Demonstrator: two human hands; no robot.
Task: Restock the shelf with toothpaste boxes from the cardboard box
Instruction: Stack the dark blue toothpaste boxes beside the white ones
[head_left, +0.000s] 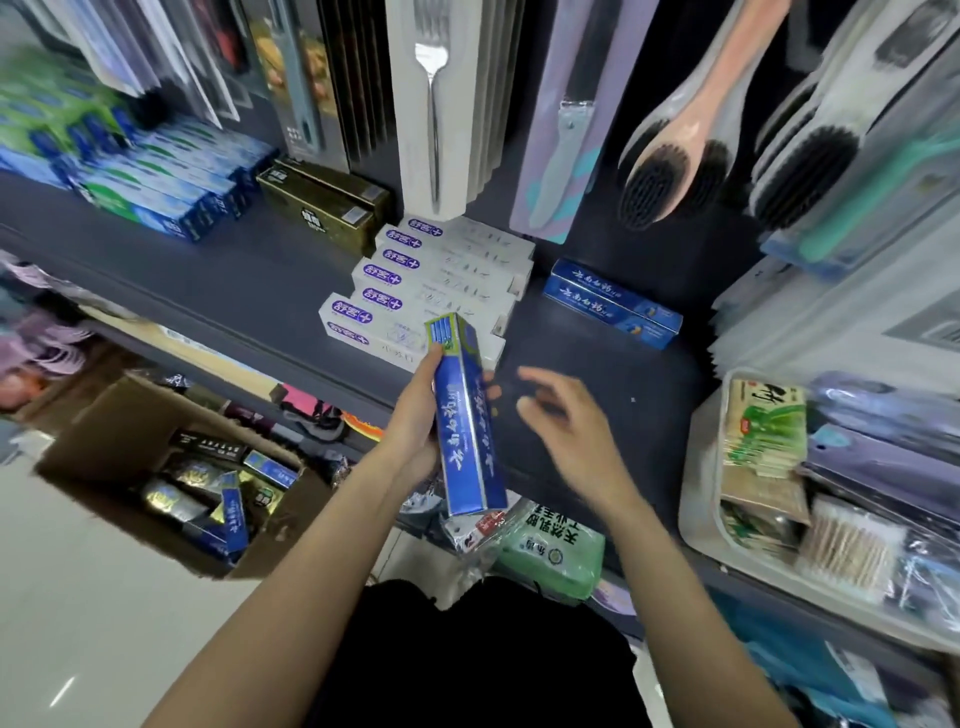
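Observation:
My left hand (415, 421) grips a long blue toothpaste box (467, 421), held nearly upright over the front edge of the dark shelf (597, 374). My right hand (563, 421) hovers just right of the box, fingers loosely spread, holding nothing. On the shelf behind lies a blue toothpaste box of the same kind (613, 304). White toothpaste boxes (431, 280) are stacked in rows to its left. The open cardboard box (124, 431) stands on the floor at lower left, with several blue and dark toothpaste boxes inside.
Further left on the shelf lie gold-black boxes (324, 205) and blue-green toothpaste boxes (166, 176). Packaged forks, knives and brushes hang above. A white bin (696, 467) with packets stands at the right. Goods fill the lower shelf.

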